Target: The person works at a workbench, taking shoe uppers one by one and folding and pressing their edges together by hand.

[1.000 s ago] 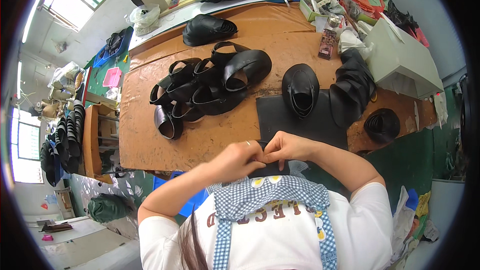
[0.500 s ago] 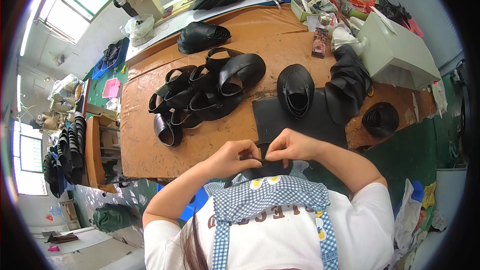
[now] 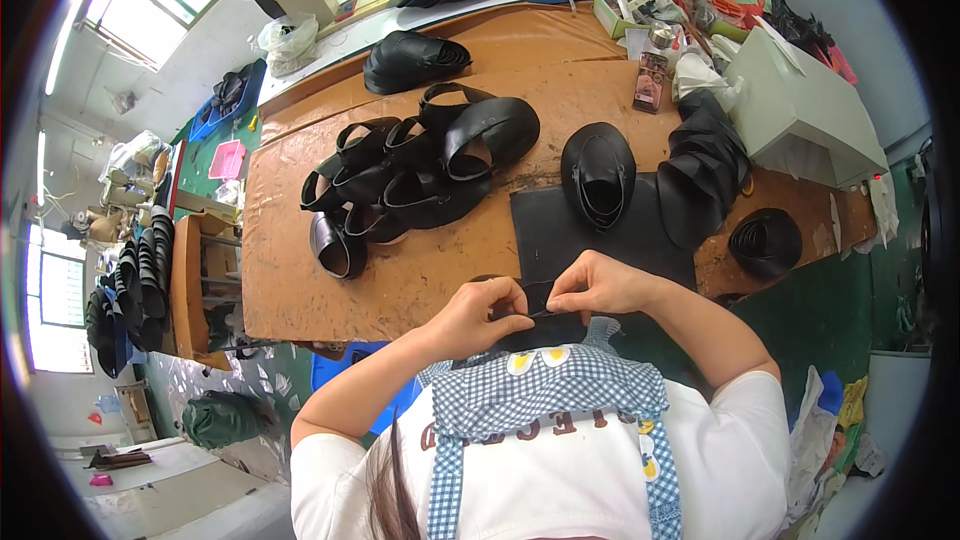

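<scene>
Close to my apron, at the table's near edge, both hands pinch a black leather shoe upper (image 3: 538, 294). My left hand (image 3: 482, 318) is closed with thumb and forefinger on its edge. My right hand (image 3: 598, 285) grips the same edge just beside it, fingertips pressed together. Much of the held piece is hidden behind the fingers and in shadow. Beyond my hands lies a flat black sheet (image 3: 545, 240). A nested stack of black shoe uppers (image 3: 598, 152) sits on its far part, with a fanned row of black leather pieces (image 3: 690, 180) to the right.
Looped black uppers (image 3: 505, 130) cluster on the brown worktable (image 3: 450, 290), with another stack (image 3: 410, 60) behind. A coiled black stack (image 3: 767, 245) lies right. A phone (image 3: 650, 82) stands near a pale box (image 3: 800, 115). A blue bin (image 3: 335, 368) is below the table's near edge.
My hands have risen slightly toward the table, still pinching the upper. The right fingers look a little more drawn back from the left. The whole view has shifted slightly.
</scene>
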{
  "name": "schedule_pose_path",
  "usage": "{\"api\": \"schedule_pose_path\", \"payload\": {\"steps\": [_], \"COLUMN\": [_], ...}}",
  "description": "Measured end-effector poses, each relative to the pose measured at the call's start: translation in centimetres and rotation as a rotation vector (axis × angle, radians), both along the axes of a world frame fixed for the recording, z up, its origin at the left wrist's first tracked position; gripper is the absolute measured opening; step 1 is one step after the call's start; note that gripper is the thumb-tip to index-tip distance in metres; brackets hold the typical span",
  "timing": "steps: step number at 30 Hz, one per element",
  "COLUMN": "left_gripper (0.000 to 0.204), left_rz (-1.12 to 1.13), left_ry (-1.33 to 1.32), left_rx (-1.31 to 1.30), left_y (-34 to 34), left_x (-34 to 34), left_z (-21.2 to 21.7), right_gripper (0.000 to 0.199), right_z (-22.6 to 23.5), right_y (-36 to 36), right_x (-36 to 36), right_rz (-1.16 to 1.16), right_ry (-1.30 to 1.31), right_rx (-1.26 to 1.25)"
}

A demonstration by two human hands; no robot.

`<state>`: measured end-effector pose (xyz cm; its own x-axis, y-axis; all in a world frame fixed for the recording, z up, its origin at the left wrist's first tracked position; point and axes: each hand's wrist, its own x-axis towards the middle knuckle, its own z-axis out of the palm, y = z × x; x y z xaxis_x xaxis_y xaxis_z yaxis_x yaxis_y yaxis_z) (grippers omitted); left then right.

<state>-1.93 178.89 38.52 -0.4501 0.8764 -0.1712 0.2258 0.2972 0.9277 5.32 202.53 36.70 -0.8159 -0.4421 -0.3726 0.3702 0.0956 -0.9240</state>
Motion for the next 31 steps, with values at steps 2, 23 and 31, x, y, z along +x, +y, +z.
{"api": "schedule_pose_path", "payload": {"steps": [2, 23, 31], "left_gripper": [0.019, 0.018, 0.021], "left_rz": [-0.013, 0.034, -0.02], "left_ry": [0.171, 0.071, 0.594], "left_rx": [0.051, -0.117, -0.022], "left_y": [0.4, -0.9, -0.5], "left_x": [0.8, -0.3, 0.8], "left_z": [-0.2, 1.4, -1.2], "right_gripper": [0.02, 0.02, 0.021], "right_z": [0.2, 2.9, 1.5], "right_y": [-0.3, -1.6, -2.7], "right_x": [-0.2, -2.0, -2.9], "right_rz": [0.015, 0.093, 0.136], "right_ry": [-0.025, 0.211, 0.05], "right_rx": [-0.007, 0.265, 0.192]}}
